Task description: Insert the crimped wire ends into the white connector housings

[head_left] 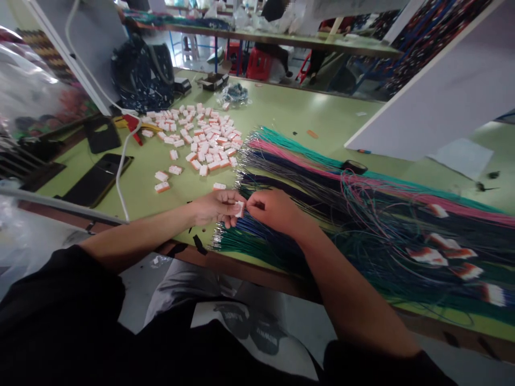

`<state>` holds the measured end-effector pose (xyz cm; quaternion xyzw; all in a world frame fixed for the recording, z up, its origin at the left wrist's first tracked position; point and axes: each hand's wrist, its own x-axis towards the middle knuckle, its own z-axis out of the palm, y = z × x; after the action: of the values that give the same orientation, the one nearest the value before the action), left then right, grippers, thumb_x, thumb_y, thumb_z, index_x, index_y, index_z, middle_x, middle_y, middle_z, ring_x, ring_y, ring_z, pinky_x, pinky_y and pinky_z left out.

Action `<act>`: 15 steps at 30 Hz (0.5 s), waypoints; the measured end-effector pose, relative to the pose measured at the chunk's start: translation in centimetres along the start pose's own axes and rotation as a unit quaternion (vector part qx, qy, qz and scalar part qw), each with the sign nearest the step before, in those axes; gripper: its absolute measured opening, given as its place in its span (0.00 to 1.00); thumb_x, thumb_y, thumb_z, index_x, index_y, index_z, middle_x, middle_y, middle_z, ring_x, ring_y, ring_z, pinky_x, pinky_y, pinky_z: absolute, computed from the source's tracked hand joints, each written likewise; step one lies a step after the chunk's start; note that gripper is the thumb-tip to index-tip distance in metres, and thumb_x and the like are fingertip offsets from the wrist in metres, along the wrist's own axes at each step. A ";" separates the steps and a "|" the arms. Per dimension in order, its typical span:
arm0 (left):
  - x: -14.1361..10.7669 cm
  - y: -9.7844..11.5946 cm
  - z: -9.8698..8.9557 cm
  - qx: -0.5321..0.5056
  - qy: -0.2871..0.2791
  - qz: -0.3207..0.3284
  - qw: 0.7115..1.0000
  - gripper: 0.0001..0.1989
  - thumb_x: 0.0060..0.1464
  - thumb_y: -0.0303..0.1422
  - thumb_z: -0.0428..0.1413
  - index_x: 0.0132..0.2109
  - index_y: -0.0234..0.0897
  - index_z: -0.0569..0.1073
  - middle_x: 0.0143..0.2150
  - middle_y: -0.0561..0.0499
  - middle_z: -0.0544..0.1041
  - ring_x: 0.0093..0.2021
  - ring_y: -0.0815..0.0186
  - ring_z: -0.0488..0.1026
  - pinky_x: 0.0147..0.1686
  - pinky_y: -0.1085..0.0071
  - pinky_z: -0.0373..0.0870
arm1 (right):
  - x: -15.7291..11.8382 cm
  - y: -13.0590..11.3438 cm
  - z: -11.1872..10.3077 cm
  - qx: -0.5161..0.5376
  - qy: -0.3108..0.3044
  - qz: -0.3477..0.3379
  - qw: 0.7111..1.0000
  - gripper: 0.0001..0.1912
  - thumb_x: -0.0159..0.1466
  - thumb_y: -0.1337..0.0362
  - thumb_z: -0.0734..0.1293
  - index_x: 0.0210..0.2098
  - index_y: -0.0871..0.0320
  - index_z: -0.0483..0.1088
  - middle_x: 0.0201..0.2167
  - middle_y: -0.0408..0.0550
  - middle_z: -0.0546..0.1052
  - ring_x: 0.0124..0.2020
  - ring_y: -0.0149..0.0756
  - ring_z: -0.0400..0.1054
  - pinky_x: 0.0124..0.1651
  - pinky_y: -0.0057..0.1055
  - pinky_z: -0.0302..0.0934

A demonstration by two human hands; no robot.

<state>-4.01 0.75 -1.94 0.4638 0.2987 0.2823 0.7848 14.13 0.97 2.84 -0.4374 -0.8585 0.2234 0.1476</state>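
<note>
Between the fingers of my left hand (219, 208) is a small white connector housing (239, 209), held near the table's front edge. My right hand (273, 210) is just to its right, thumb and fingertips pinched together close to the housing. Whatever sits in that pinch is too small to make out, though it is right above the wire ends. Under and beside my hands lie bundles of wires (298, 185) in green, pink, dark blue and grey, their metal-tipped ends lined up on the left. Beyond my left hand spreads a loose pile of white-and-orange connector housings (209, 139).
A dark phone (96, 179) and a white cable (122, 161) lie at left, near a red-and-yellow tool (134, 127). Several housings with wires (428, 254) rest at right. A black tape roll (354, 166) sits on the wires. A white panel (434, 91) rises at back right.
</note>
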 end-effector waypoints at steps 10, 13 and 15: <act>0.0 -0.4 -0.1 0.029 -0.022 -0.006 0.999 0.17 0.43 0.34 0.65 0.39 0.31 0.70 0.27 0.55 0.74 0.21 0.75 0.71 0.17 0.80 0.66 | 0.4 1.2 -3.4 0.011 -0.127 0.044 0.991 0.12 0.60 0.62 0.61 0.29 0.59 0.75 0.22 0.43 0.75 0.24 0.29 0.66 0.30 0.26 0.54; 0.0 -0.7 -0.3 0.030 -0.042 -0.003 0.999 0.17 0.44 0.35 0.65 0.39 0.32 0.71 0.27 0.54 0.74 0.21 0.75 0.71 0.18 0.79 0.66 | 2.2 4.5 -6.2 -0.159 0.020 0.186 0.969 0.13 0.60 0.66 0.60 0.36 0.61 0.76 0.31 0.50 0.78 0.33 0.37 0.70 0.36 0.31 0.58; 0.1 -0.8 -0.4 0.028 -0.049 0.000 0.998 0.17 0.43 0.35 0.65 0.38 0.31 0.71 0.27 0.54 0.74 0.21 0.75 0.71 0.18 0.79 0.66 | 3.4 6.8 -6.8 -0.276 0.073 0.264 0.922 0.16 0.61 0.69 0.58 0.40 0.62 0.75 0.40 0.57 0.78 0.42 0.44 0.70 0.41 0.34 0.59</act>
<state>-4.10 0.70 -2.81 0.4988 0.2677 0.2504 0.7854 19.86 9.04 5.41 -0.6863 -0.7267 -0.0238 0.0190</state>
